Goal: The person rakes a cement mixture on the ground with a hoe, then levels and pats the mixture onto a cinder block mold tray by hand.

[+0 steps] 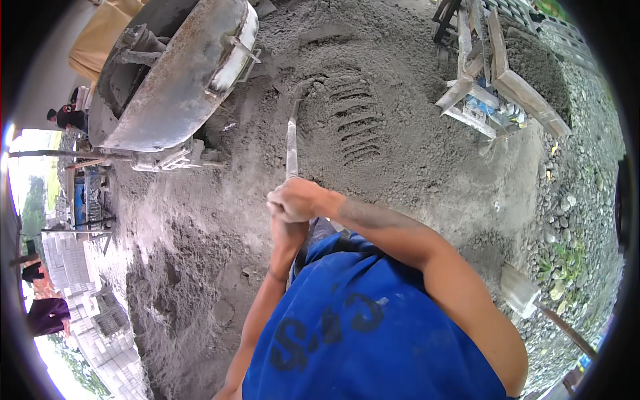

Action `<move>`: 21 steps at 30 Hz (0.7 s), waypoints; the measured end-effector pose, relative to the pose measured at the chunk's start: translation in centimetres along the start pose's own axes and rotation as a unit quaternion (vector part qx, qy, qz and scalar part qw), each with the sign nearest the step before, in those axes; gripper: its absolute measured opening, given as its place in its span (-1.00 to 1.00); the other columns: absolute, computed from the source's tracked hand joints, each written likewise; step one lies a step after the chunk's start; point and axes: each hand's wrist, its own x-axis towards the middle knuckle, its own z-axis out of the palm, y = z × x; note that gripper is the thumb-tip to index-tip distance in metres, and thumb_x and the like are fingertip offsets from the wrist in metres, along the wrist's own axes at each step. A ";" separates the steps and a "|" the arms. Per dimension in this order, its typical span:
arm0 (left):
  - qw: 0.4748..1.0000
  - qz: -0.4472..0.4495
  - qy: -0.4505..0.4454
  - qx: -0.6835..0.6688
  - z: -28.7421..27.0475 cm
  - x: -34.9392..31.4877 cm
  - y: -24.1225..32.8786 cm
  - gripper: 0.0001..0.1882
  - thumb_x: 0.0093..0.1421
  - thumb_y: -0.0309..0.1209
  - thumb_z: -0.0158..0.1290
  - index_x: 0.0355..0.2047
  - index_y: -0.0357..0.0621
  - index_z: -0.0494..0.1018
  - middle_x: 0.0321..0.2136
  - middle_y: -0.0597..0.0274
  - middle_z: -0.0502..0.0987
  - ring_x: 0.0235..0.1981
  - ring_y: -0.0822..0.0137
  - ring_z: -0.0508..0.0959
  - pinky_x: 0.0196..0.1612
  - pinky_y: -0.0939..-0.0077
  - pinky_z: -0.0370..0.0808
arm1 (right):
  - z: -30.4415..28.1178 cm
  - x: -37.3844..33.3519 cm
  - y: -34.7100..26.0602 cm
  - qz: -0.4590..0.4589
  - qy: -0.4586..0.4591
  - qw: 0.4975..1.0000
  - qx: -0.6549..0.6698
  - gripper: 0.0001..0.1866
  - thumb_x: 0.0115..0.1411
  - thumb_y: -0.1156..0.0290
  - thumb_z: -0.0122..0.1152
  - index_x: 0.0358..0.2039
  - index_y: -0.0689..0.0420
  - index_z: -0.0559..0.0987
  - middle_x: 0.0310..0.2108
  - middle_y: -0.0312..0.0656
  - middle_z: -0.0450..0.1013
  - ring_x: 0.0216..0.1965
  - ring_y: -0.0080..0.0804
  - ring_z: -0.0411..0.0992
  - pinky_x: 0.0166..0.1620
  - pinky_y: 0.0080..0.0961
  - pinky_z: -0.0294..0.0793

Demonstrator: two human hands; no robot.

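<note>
Both hands are wrapped round the pale handle of a long-handled tool that looks like a hoe (292,147). My right hand (303,198) covers much of my left hand (285,217), and the two are close together above the ground. Forward of them the handle runs to a heap of loose grey sandy material (413,127). There the tool's head is coated grey and partly buried, so its exact shape cannot be made out. A row of short curved ridges (359,123) is cut into the heap just right of the tool head.
A big metal mixer drum (180,80) stands at upper left. At upper right is a rough wooden stand (490,87). A shovel (520,290) lies to the right beside gravel (567,220). Far left, grey blocks (100,333) are stacked, and another person (70,117) is beyond the drum.
</note>
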 end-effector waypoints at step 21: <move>0.943 0.070 -0.175 0.275 0.0 -4.7 9.0 -0.79 0.11 -0.41 0.07 -0.23 -0.16 0.47 -0.26 -0.17 0.56 -0.22 -0.18 0.57 -0.25 0.00 0.50 | -3.6 -6.4 -7.8 0.006 0.105 0.994 -0.009 -0.76 0.20 0.37 0.11 -0.57 0.20 0.47 -0.59 0.01 0.44 -0.51 0.03 0.46 -0.39 -0.14 0.46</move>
